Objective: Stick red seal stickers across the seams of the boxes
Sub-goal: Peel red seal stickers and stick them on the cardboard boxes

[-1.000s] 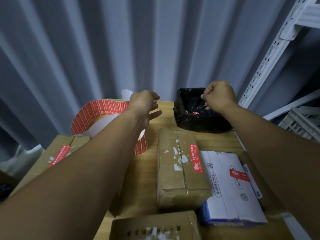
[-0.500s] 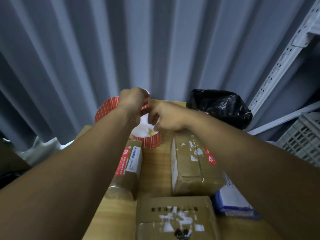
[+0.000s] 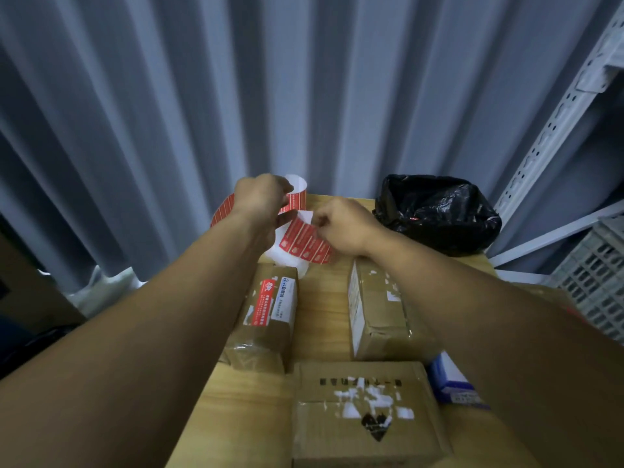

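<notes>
A loose strip of red seal stickers (image 3: 305, 239) on white backing curls above the far end of the wooden table (image 3: 324, 298). My left hand (image 3: 258, 201) grips the strip near its upper part. My right hand (image 3: 341, 228) pinches the strip's edge at a sticker. Below my hands lie three brown cardboard boxes: a left box (image 3: 270, 319) with a red seal and a white label, a right box (image 3: 374, 309) partly under my right arm, and a near box (image 3: 364, 410) with torn white label remains.
A black plastic bag (image 3: 435, 211) sits at the table's far right corner. A blue and white box (image 3: 452, 383) peeks out beneath my right forearm. Metal shelving (image 3: 557, 113) and a grey crate (image 3: 594, 285) stand to the right. Grey curtains hang behind.
My right hand left the black bag and came left to the sticker strip. It now pinches a sticker while my left hand keeps hold of the strip. The view shifted left.
</notes>
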A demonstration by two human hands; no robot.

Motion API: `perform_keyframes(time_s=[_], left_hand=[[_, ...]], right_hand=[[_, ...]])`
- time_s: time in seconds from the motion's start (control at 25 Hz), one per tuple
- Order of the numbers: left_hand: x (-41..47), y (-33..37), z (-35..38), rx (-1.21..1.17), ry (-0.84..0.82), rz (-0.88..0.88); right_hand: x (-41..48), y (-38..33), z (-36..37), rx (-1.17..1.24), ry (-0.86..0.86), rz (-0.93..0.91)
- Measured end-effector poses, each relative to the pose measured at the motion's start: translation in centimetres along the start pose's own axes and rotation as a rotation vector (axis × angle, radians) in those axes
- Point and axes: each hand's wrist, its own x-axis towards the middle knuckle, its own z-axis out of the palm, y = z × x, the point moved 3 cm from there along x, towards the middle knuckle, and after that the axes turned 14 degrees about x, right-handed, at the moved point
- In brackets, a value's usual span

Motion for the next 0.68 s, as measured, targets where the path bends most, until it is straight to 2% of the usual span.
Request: perform_keyframes(time_s=[0.2, 0.32, 0.48, 0.6, 0.68], left_hand=[[-0.6, -0.7, 0.0, 0.039, 0.082, -0.061], [-0.9, -1.4, 0.7, 0.125, 0.019, -0.105], [-1.0, -1.9, 1.7, 0.125, -0.108, -0.143], [-0.8, -2.0, 2.0, 0.044, -0.032, -0.108], [-1.0, -2.0, 2.2, 0.007, 0.001, -0.07]], right_hand=[[-1.3, 1.1, -1.9, 0.538, 0.136, 0.118], [-2.1, 0.9, -2.6, 0.719, 0.159, 0.133], [-2.9, 0.6, -2.9, 0.772, 0.116, 0.112], [-3.4, 1.0, -3.0, 0.648, 0.068, 0.137], [-3.7, 1.0, -3.3, 0.589, 0.11, 0.102]])
